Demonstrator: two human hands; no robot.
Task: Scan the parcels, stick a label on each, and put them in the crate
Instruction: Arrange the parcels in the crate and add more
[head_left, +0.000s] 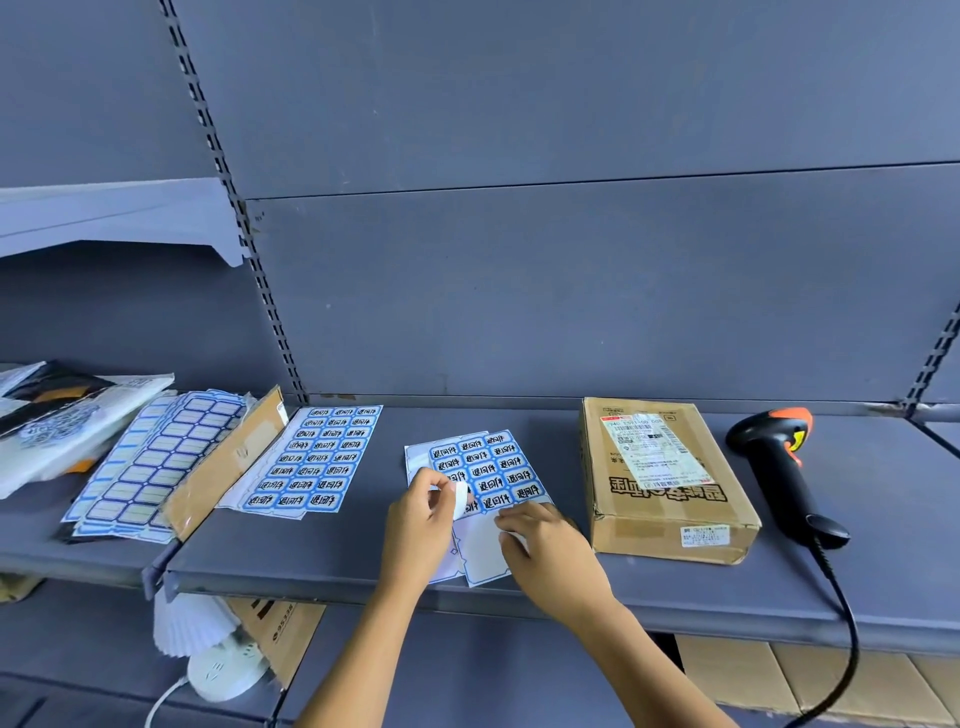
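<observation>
Head view shows me both hands at the front of a grey shelf (363, 561). My left hand (421, 514) pinches a white label (460, 500) between thumb and fingers; the label curls upward, just off the near left corner of a sheet (498, 467) of blue-bordered labels. My right hand (545, 540) lies on the sheet's bare near end, fingers loosely spread and pressing the paper onto the shelf, gripping nothing that I can make out.

Just right of the sheet sits the parcel (660, 478), a flat brown box lying on the shelf with a white shipping slip on top and a smaller sticker on its near side. Neither hand touches it. Further right, near the parcel, a black and orange scanner (784, 467) lies on the shelf, its cable running down over the edge.

Left of the hands a second, full sheet (317, 457) lies flat. Beside that, a strip of cardboard (228, 462) leans against a stack of blank sheets (156, 457), with plastic mailers (67, 415) piled at the far left. Below the shelf I see a white power strip (223, 670).
</observation>
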